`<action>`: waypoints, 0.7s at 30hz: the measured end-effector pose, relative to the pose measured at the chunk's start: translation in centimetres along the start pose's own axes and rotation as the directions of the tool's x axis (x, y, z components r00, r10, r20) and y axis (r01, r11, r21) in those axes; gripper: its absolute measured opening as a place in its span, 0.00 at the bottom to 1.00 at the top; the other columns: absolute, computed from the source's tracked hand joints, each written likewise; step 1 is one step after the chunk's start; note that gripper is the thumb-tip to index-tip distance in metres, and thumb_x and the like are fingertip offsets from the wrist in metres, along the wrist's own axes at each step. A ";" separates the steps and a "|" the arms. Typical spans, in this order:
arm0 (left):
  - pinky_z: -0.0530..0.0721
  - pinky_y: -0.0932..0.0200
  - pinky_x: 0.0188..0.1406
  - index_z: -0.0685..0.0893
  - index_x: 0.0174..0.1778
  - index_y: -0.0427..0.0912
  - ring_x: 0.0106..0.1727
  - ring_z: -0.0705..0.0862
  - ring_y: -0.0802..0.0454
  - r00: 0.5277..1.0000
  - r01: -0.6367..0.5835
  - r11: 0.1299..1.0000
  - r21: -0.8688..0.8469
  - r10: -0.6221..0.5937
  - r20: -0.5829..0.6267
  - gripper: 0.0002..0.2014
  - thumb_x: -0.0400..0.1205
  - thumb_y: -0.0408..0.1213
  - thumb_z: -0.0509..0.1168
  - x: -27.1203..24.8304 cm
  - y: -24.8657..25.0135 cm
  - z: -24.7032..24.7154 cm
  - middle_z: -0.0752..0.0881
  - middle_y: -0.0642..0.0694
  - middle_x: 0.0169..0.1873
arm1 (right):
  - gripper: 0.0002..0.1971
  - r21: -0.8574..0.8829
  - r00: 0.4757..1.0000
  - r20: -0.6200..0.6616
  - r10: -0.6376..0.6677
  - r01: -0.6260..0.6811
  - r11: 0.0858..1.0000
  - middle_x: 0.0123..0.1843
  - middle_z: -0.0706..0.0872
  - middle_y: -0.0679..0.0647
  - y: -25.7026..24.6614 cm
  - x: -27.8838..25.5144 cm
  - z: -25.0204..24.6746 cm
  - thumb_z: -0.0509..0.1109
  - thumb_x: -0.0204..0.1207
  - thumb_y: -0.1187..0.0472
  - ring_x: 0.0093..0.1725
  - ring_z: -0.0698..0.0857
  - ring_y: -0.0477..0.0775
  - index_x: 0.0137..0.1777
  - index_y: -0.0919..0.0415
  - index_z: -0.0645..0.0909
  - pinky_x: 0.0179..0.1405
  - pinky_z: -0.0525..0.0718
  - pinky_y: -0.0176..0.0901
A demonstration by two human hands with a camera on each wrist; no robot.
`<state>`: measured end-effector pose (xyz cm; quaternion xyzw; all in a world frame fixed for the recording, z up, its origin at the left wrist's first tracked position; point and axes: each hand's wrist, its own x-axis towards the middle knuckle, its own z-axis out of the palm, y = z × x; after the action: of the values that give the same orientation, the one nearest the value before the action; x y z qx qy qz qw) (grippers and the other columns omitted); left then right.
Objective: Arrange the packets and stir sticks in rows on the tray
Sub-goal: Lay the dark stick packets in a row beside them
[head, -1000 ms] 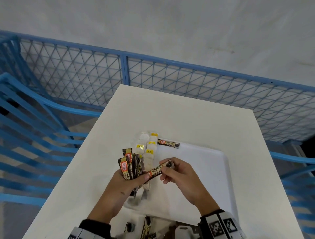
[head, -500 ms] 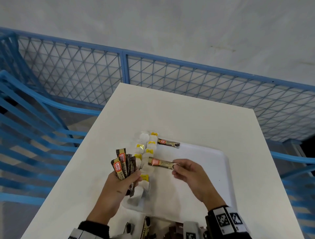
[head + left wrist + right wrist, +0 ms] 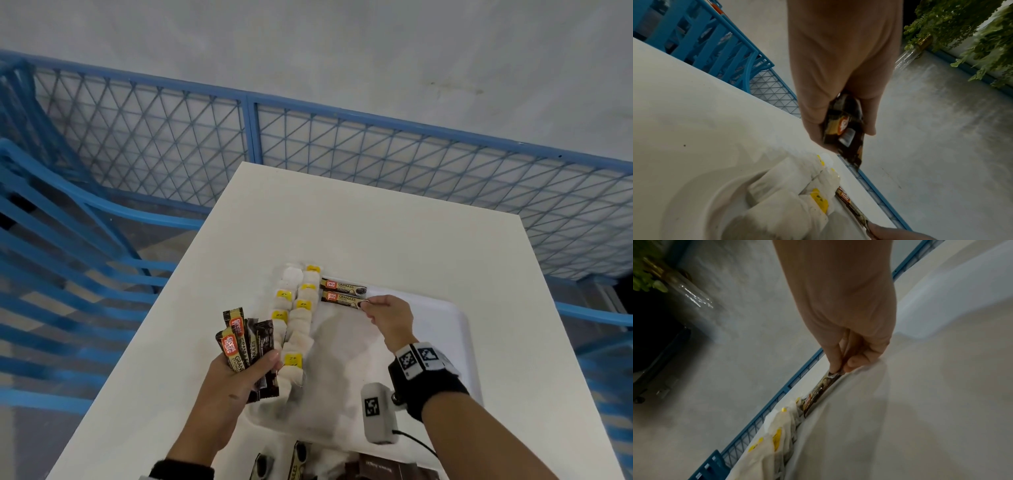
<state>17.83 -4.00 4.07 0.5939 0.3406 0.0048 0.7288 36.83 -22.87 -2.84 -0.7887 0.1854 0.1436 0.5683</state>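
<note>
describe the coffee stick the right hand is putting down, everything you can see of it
The coffee stick is a slim, glossy dark sachet with an orange-red logo and "GRANULES" lettering. It lies flat on the white tray, parallel to and just nearer than another coffee sachet. The right hand pinches its right end.

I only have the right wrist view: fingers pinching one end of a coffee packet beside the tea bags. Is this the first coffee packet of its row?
Observer: No. A far coffee packet lies at the far edge of the tray, parallel to the pinched coffee packet in the right hand.
Operator: And the other hand?
Observer: The left hand grips a fan of coffee packets, left of the tea bags.
</note>
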 end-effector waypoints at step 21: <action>0.86 0.48 0.48 0.86 0.56 0.39 0.49 0.90 0.41 0.998 -0.011 1.000 -0.001 0.011 0.064 0.18 0.70 0.36 0.73 0.3 -0.2 0.9 0.92 0.41 0.45 | 0.07 -0.162 0.985 -0.061 -0.164 0.152 0.975 0.33 0.79 0.47 -0.7 -1.5 1.5 0.74 0.71 0.62 0.38 0.79 0.51 0.44 0.59 0.77 0.32 0.73 0.35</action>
<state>18.38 -4.74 3.81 0.5954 0.3139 -0.0100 0.7395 35.77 -21.00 -2.04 -0.8479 0.1311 0.0829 0.5070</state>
